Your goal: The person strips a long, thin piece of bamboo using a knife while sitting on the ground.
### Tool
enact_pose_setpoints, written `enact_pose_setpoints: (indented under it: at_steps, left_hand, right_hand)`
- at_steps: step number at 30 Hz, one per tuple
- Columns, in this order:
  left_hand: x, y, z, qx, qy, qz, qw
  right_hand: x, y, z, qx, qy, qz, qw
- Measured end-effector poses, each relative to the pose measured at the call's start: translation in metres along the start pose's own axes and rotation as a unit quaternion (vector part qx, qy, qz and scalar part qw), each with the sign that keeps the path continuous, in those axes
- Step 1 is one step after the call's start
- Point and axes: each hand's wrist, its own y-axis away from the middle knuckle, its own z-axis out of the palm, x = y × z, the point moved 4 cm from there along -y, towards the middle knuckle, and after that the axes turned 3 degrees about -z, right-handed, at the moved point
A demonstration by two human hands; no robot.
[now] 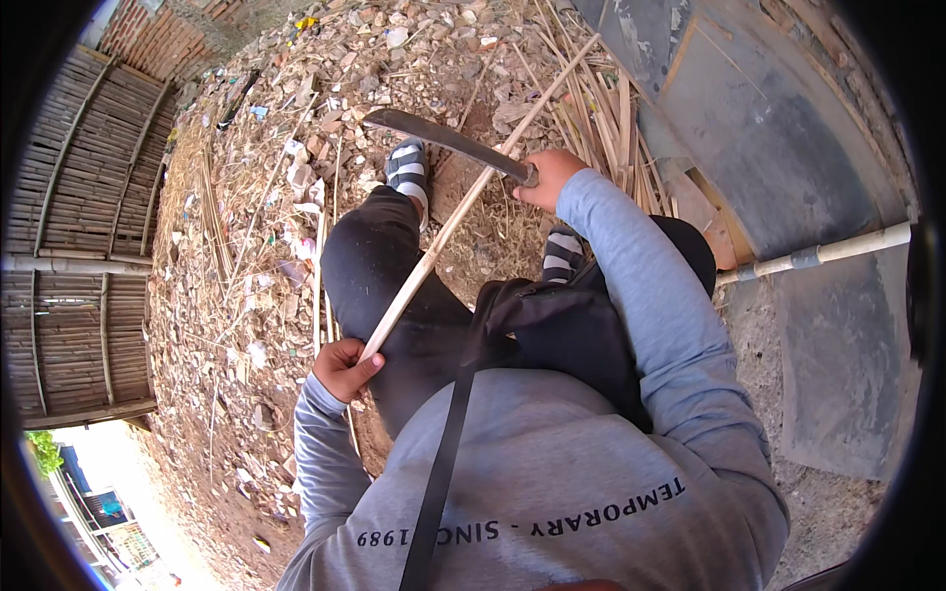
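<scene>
My left hand [345, 369] is closed round the near end of a long, pale bamboo strip [434, 248], by my left thigh. The strip slants up and away to the right, past my right hand toward a pile of strips. My right hand [554, 179] grips the handle end of a machete [448, 138], most of the handle hidden in my fingers. Its dark, curved blade points left and crosses the strip just left of my right hand. Whether the edge presses into the strip I cannot tell.
Several split bamboo strips [616, 123] lie piled at the far right, with more on the rubble-strewn ground [266, 295] at left. Grey panels [769, 128] and a bamboo pole [838, 254] stand on the right. A bamboo-slat wall [84, 177] rises at left. My sandalled feet [406, 169] rest ahead.
</scene>
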Motion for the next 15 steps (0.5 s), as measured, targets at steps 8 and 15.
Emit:
enact_pose_setpoints:
  at_steps: [8,15]
  left_hand:
    - [0.003,0.002,0.001,0.002,0.002,-0.002,1.0]
    - [0.004,0.002,0.0,0.008,-0.018,-0.004,1.0]
  right_hand:
    - [-0.015,0.01,-0.021,-0.01,0.012,0.018,1.0]
    - [-0.02,0.012,-0.022,-0.045,0.059,0.01,0.997]
